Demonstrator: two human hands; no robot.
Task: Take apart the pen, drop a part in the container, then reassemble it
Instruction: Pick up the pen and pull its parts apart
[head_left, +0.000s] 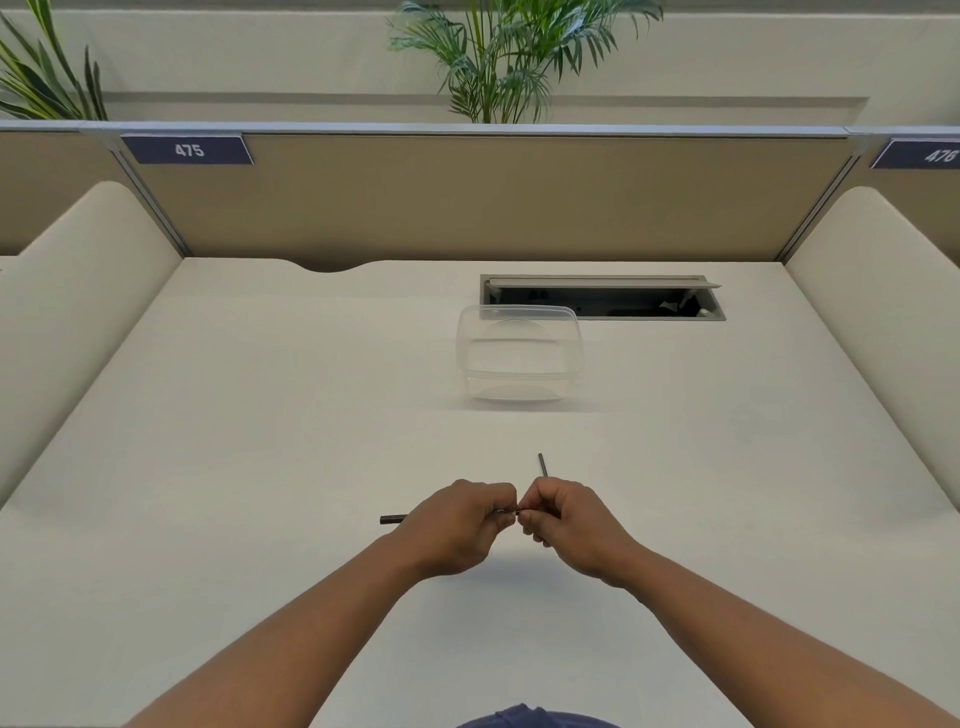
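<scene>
My left hand (457, 527) is closed around a dark pen barrel (393, 518), whose end sticks out to the left of the fist. My right hand (566, 525) grips a thin dark refill (542, 464) that pokes up above its fingers. The fingertips of both hands meet just above the white desk, and a small pen piece between them is mostly hidden. A clear plastic container (519, 358), with nothing visible in it, stands on the desk beyond my hands.
A cable hatch (602, 297) with its lid up is set into the white desk (260, 415) behind the container. Beige partition walls close off the back and both sides. Plants stand behind the partition.
</scene>
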